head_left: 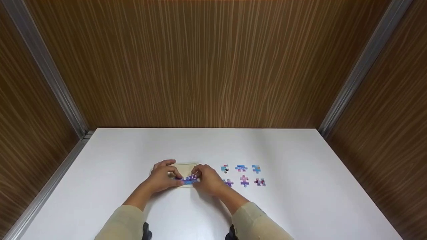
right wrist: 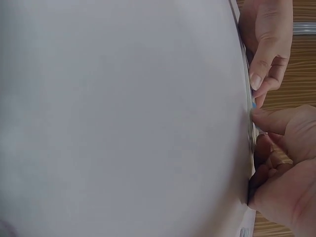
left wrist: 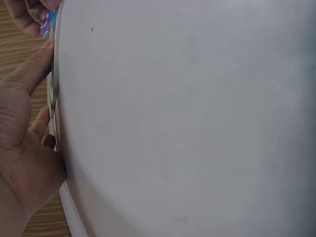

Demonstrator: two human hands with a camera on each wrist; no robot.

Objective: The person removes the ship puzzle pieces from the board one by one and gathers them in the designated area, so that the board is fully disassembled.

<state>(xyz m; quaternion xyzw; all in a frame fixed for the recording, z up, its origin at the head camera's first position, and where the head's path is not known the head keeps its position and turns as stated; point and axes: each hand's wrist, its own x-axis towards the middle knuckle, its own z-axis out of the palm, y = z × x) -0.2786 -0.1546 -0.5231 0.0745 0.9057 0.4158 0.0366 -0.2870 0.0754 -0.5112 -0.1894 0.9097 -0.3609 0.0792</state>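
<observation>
A pale wooden puzzle board (head_left: 184, 167) lies on the table, with purple and blue jigsaw pieces (head_left: 189, 182) along its near side. My left hand (head_left: 161, 176) rests over the board's left part, thumb and index finger touching the pieces there. In the left wrist view its thumb (left wrist: 37, 69) stretches fairly straight along the board's edge. At the board's right side my right hand (head_left: 209, 180) pinches a purple and blue jigsaw piece (left wrist: 45, 25) between curled fingers and thumb. The fingers partly hide the pieces, so their exact fit cannot be told.
Right of the board, several loose jigsaw pieces lie in two rows, among them a blue piece (head_left: 256, 169), a pink piece (head_left: 244, 180) and a partly covered purple piece (head_left: 229, 182). Wood-grain panels (head_left: 206, 66) enclose the white table (head_left: 293, 206) at the back and sides.
</observation>
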